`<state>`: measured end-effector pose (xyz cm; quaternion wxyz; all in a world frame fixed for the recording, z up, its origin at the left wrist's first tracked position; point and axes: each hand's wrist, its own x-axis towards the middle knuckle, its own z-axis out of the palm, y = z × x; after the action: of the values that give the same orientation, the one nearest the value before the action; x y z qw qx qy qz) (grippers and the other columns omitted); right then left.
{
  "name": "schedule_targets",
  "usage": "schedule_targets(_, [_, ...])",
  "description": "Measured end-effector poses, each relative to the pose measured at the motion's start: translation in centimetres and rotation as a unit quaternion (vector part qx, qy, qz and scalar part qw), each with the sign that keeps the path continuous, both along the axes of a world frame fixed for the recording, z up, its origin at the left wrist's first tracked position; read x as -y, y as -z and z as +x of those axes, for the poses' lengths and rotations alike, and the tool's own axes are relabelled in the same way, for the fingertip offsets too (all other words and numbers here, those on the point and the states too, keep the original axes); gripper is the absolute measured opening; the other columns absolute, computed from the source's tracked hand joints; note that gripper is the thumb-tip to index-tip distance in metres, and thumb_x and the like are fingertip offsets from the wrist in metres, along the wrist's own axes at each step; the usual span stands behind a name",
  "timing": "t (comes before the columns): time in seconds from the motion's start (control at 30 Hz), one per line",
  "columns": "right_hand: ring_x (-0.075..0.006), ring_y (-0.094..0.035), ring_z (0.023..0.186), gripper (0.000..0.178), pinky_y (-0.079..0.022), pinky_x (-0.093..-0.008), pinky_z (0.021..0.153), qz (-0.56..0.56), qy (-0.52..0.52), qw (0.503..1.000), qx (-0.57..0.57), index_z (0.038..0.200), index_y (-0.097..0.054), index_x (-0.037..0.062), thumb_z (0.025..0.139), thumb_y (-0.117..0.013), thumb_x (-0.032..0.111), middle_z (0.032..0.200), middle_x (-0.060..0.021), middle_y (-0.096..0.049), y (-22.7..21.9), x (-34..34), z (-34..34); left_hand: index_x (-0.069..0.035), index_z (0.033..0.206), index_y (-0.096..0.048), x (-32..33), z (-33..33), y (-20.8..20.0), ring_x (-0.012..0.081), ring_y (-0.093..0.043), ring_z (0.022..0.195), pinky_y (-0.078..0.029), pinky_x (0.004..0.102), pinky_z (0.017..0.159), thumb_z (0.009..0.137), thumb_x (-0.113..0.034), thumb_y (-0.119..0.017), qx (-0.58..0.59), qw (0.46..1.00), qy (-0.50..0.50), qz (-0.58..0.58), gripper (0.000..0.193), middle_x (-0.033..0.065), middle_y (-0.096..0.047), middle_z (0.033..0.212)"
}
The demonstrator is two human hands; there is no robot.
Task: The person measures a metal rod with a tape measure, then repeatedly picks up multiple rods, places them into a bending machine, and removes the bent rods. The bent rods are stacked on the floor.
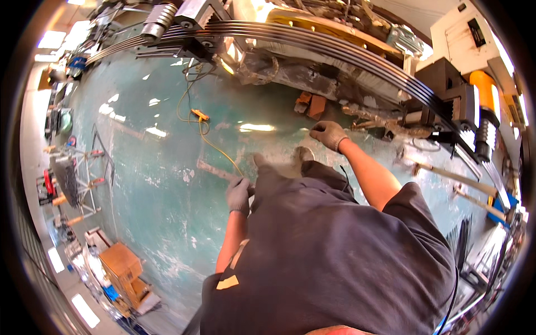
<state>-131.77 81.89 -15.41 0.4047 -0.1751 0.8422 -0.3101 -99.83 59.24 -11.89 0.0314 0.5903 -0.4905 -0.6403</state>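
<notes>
My left hand (238, 196), in a grey glove, hangs low beside my dark clothing with its fingers curled. A thin yellow cord (219, 151) runs over the floor up to its fingertips; whether the hand grips the cord or something else is hidden. Further forward and to the right, my right hand (329, 135) is gloved too. Its fingers bend in toward the thumb, and I cannot make out anything between them. Reddish-brown blocks (316, 106) lie on the floor just ahead of that hand. An orange fitting (200, 115) sits along the cord.
Long stacked metal strips (335, 46) span the machine ahead. At right stand an orange cylinder (484, 92) with a coil spring and long wooden handles (446, 171). A metal-framed stand (84, 184) is at left, a wooden cabinet (121, 262) lower left. Green, worn floor (162, 184) lies between.
</notes>
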Motion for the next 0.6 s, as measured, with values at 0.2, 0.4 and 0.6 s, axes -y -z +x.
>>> schedule_targets(0.2, [-0.0318, -0.076, 0.109, 0.044, -0.057, -0.0421, 0.094, 0.146, 0.156, 0.977, -0.017, 0.113, -0.080, 0.0021, 0.094, -0.071, 0.041, 0.112, -0.0192, -0.080, 7.9, -5.2, 4.6, 0.000, 0.094, -0.075, 9.8, -4.6, 4.8, 0.0163, -0.067, 0.080, -0.053, 0.0323, 0.075, 0.092, -0.020, -0.069, -0.007, 0.901, 0.421, -0.103, 0.021, 0.0041, -0.073, 0.084])
schedule_targets(0.4, [-0.0357, -0.076, 0.108, 0.056, -0.059, -0.0457, 0.095, 0.383, 0.199, 0.902, 0.022, 0.108, -0.082, 0.0048, 0.095, -0.064, 0.056, 0.114, -0.0205, -0.079, 12.6, -10.7, 21.4, 0.001, 0.095, -0.072, 21.6, -6.3, 4.3, 0.0125, -0.060, 0.063, -0.047, 0.0305, 0.057, 0.094, -0.013, -0.066, -0.048, 0.912, 0.396, -0.098, 0.015, 0.0030, -0.066, 0.077])
schedule_targets(0.6, [-0.0215, -0.069, 0.066, 0.039, -0.057, -0.0391, 0.065, 0.242, 0.417, 0.837, 0.259, 0.086, -0.080, 0.0047, 0.092, -0.073, 0.043, 0.080, -0.0086, -0.076, 9.1, -3.3, 31.7, 0.001, 0.097, -0.065, 26.8, -7.6, 4.2, 0.0125, -0.051, 0.053, -0.039, 0.0278, 0.047, 0.097, -0.003, -0.059, -0.014, 0.957, 0.290, -0.002, 0.008, 0.0051, -0.060, 0.073])
